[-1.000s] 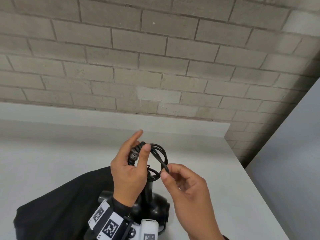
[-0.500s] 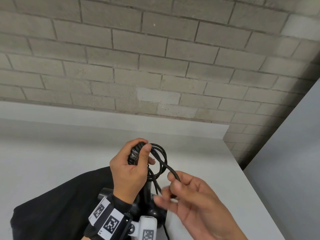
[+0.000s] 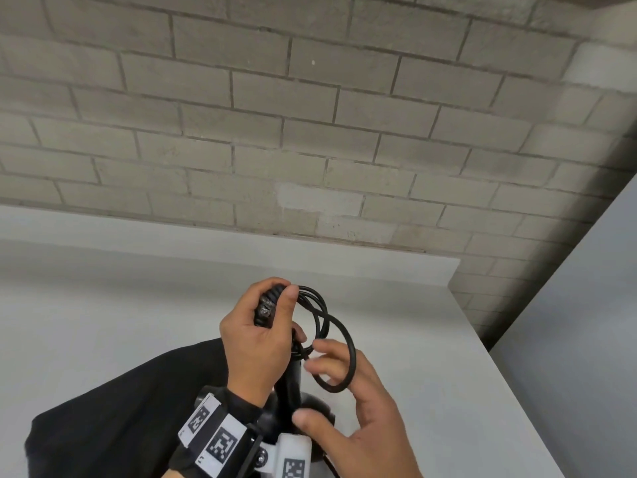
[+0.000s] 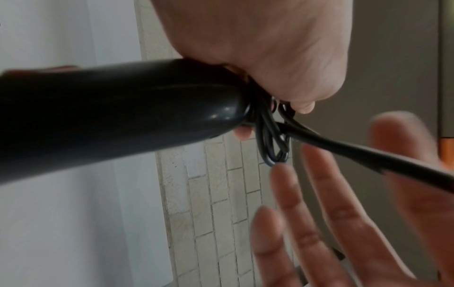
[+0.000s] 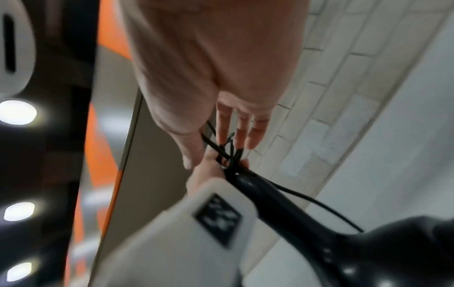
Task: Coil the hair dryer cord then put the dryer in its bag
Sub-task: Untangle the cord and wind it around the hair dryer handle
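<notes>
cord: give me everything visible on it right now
The cord is thin, black, round and rubbery-looking, gathered into several overlapping loops at the butt end of the dryer handle. The left hand holds the bunched coils with the plug, thumb over them. One larger loop hangs out to the right, draped over the straight fingers of the right hand. In the right wrist view a strand trails down alongside the handle. It is held up above the table.
</notes>
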A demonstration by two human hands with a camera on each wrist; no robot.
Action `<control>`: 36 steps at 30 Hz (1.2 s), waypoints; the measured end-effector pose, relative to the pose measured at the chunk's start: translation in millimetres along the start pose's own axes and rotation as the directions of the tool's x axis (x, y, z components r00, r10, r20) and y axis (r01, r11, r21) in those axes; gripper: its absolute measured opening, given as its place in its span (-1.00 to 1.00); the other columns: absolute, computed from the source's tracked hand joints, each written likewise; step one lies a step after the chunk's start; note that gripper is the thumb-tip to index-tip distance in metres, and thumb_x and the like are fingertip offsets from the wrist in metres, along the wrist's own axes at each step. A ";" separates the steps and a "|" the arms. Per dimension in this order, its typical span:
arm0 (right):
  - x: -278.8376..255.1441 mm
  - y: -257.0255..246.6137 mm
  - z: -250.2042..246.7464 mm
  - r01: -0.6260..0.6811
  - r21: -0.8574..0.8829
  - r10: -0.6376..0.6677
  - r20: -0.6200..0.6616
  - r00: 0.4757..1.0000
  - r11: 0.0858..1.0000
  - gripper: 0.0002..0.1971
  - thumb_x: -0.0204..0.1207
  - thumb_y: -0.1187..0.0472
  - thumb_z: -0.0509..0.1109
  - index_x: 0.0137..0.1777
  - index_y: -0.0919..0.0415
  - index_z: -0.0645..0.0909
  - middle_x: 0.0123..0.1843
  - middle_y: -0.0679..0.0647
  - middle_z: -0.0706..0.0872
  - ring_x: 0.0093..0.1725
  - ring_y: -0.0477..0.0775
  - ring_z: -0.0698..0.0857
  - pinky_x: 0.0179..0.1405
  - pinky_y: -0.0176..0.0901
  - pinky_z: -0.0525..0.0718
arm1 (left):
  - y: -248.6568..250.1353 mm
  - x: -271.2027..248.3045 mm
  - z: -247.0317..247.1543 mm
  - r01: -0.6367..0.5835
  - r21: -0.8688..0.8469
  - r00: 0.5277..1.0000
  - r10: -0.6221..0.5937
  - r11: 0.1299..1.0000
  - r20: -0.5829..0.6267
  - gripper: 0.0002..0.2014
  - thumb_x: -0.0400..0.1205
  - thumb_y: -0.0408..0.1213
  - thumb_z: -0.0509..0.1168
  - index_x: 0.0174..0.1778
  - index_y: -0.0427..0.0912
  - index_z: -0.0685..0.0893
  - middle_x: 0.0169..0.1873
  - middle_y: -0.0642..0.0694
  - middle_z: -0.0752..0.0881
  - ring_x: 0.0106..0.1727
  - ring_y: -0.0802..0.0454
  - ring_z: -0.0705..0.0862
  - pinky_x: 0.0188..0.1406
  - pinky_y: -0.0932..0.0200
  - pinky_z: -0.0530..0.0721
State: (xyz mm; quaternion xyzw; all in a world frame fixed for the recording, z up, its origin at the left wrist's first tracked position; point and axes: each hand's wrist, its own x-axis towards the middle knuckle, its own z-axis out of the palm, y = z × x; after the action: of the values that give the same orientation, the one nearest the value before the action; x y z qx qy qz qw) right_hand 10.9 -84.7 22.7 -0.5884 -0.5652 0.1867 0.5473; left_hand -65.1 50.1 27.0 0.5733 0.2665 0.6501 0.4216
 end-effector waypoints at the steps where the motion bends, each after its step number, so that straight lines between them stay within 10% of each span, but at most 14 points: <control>1: 1.7 5.6 3.5 0.047 -0.097 -0.051 -0.040 0.998 0.994 -0.48 0.38 0.20 0.60 0.24 -0.33 0.62 0.44 -0.28 0.55 0.47 -0.12 0.52 0.31 -0.31 0.56 | 0.0 -0.4 -0.1 -0.002 -0.003 1.000 0.002 1.000 0.005 -0.87 0.56 -0.17 0.40 -0.07 -0.13 0.72 -0.34 -0.02 0.77 -0.61 0.00 0.73 -0.57 0.21 0.68; 8: 13.4 20.9 12.7 0.282 -0.195 -0.314 -0.158 0.936 0.939 -0.79 0.58 -0.05 0.41 0.15 -0.11 0.75 0.20 -0.27 0.76 0.21 -0.11 0.68 0.17 -0.34 0.63 | 1.5 -2.6 -2.3 -0.006 0.008 1.000 0.006 1.000 -0.003 -0.92 0.61 -0.16 0.40 -0.07 -0.07 0.71 -0.36 0.05 0.75 -0.61 0.00 0.73 -0.61 0.20 0.67; 12: 7.2 9.7 2.7 0.065 0.269 0.003 -0.245 0.970 0.961 -0.67 0.38 -0.28 0.50 -0.21 -0.03 0.84 -0.08 0.06 0.85 0.06 0.08 0.81 0.06 -0.18 0.72 | -0.8 -0.5 -6.0 0.029 0.003 0.999 -0.029 1.000 -0.036 -0.91 0.60 -0.14 0.35 -0.07 -0.06 0.70 -0.33 0.03 0.74 -0.56 -0.01 0.77 -0.53 0.23 0.68; 15: -3.7 1.0 -7.5 -0.055 0.734 0.277 -0.185 0.943 0.677 -0.50 -0.01 -0.23 0.75 -0.42 0.20 0.73 -0.64 0.16 0.59 -0.45 0.26 0.78 -0.25 -0.04 0.80 | -3.4 1.5 -4.0 0.060 -0.022 0.997 -0.061 0.998 -0.050 -0.86 0.58 -0.08 0.36 -0.07 -0.05 0.70 -0.35 0.07 0.75 -0.51 -0.02 0.79 -0.45 0.29 0.69; 18: -25.4 5.0 -33.6 -0.227 0.875 0.552 -0.054 0.832 0.427 -0.29 -0.48 -0.20 0.83 -0.47 0.31 0.68 -0.73 0.04 0.18 -0.84 -0.07 0.29 -0.78 -0.32 0.44 | -6.6 3.9 -1.5 0.070 -0.038 0.996 -0.072 0.997 -0.052 -0.86 0.58 -0.09 0.36 -0.06 -0.06 0.71 -0.34 0.04 0.75 -0.49 -0.03 0.80 -0.43 0.31 0.69; 22: -44.5 22.2 -58.5 -0.533 0.685 0.619 0.151 0.771 0.496 -0.22 -0.31 -0.11 0.85 -0.27 0.52 0.70 -0.55 0.07 0.17 -0.65 -0.09 0.17 -0.70 -0.36 0.20 | -5.8 0.6 1.7 0.061 -0.036 0.998 -0.061 0.998 -0.014 -0.90 0.59 -0.15 0.37 -0.07 -0.07 0.71 -0.31 -0.01 0.75 -0.55 -0.05 0.78 -0.54 0.26 0.67; 26: -41.7 35.3 -56.5 -0.409 0.454 0.559 -0.268 0.784 0.791 -0.60 0.16 0.25 0.75 -0.09 0.42 0.70 -0.52 0.34 0.54 -0.61 0.18 0.52 -0.63 -0.21 0.54 | -4.7 -0.9 1.6 0.086 -0.058 0.996 -0.087 0.995 -0.022 -0.91 0.59 -0.18 0.38 -0.07 -0.10 0.71 -0.34 0.00 0.72 -0.60 -0.11 0.74 -0.61 0.24 0.65; 28: -34.8 39.0 -48.5 -0.332 0.124 0.347 -0.516 0.783 0.935 -0.68 0.37 0.45 0.59 -0.05 0.00 0.72 -0.18 0.25 0.73 -0.33 0.00 0.69 -0.34 -0.37 0.66 | -6.0 0.9 -0.9 0.099 -0.053 0.994 -0.101 0.994 -0.036 -0.91 0.59 -0.16 0.38 -0.07 -0.08 0.71 -0.35 0.01 0.71 -0.61 -0.13 0.73 -0.61 0.23 0.65; 30: -26.2 25.1 -37.2 -0.158 -0.178 0.014 -0.619 0.785 0.971 -0.72 0.38 0.23 0.58 0.00 -0.12 0.68 0.00 0.05 0.71 -0.11 -0.04 0.69 -0.15 -0.40 0.61 | -5.6 1.1 -2.2 0.096 -0.043 0.995 -0.097 0.994 -0.034 -0.91 0.59 -0.15 0.38 -0.06 -0.06 0.71 -0.36 0.03 0.72 -0.60 -0.14 0.74 -0.60 0.19 0.67; 33: -14.4 -8.5 -12.2 0.140 -0.374 -0.325 -0.494 0.807 0.917 -0.86 0.37 0.09 0.47 -0.11 0.10 0.71 -0.14 -0.03 0.69 -0.22 -0.11 0.64 -0.22 -0.39 0.54 | -3.5 -1.8 -1.5 0.082 -0.033 0.996 -0.083 0.996 -0.029 -0.92 0.59 -0.14 0.39 -0.07 -0.04 0.71 -0.38 0.08 0.72 -0.61 -0.13 0.73 -0.60 0.15 0.69; 36: -1.9 -19.3 6.0 0.141 -0.510 -0.260 -0.170 0.951 0.848 -0.80 0.52 -0.07 0.36 0.00 -0.02 0.70 -0.18 -0.20 0.68 -0.18 -0.15 0.64 -0.24 -0.39 0.57 | -3.3 -3.0 -1.1 0.055 -0.017 0.998 -0.056 0.998 -0.034 -0.94 0.59 -0.15 0.38 -0.07 -0.02 0.70 -0.39 0.07 0.72 -0.61 -0.11 0.73 -0.61 0.10 0.71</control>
State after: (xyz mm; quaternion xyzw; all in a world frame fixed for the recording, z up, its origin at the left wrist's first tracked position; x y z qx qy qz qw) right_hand -3.6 -88.4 36.5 -0.6632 -0.5845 -0.0921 0.4582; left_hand -65.3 49.3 22.5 0.5510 0.2843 0.6500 0.4394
